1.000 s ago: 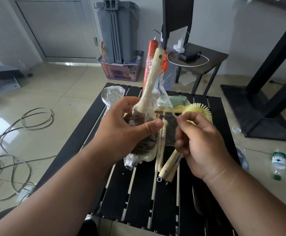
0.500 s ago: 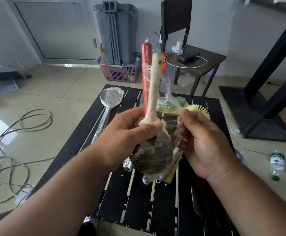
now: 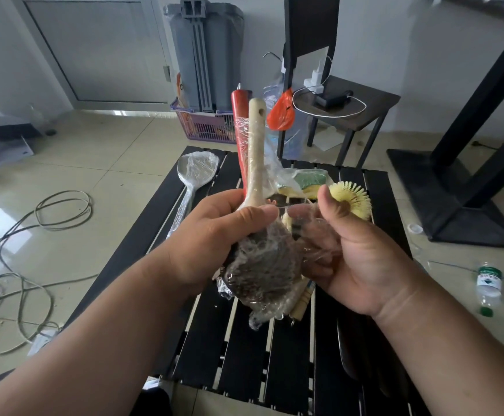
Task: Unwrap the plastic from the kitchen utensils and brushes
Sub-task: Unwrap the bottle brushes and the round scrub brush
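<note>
The left hand [image 3: 214, 235] is gripping the neck of the pale wooden dark-bristled brush [image 3: 259, 259], held upright over the black slatted counter [image 3: 244, 355]; the right hand [image 3: 349, 250] is pinching clear cling film [image 3: 313, 232] stretched off its head; pulling the film sideways around the bristles, not along the handle, should free it cleanly; beyond, 1 wrapped metal ladle [image 3: 195, 172] and 1 yellow round brush [image 3: 352, 199] are lying near the far edge, leaving open room above.

A black slatted tabletop [image 3: 244, 355] carries a plastic-wrapped spoon [image 3: 195, 172], a green-and-yellow sponge [image 3: 307, 181] in plastic, and a yellow round brush [image 3: 354, 199].
</note>
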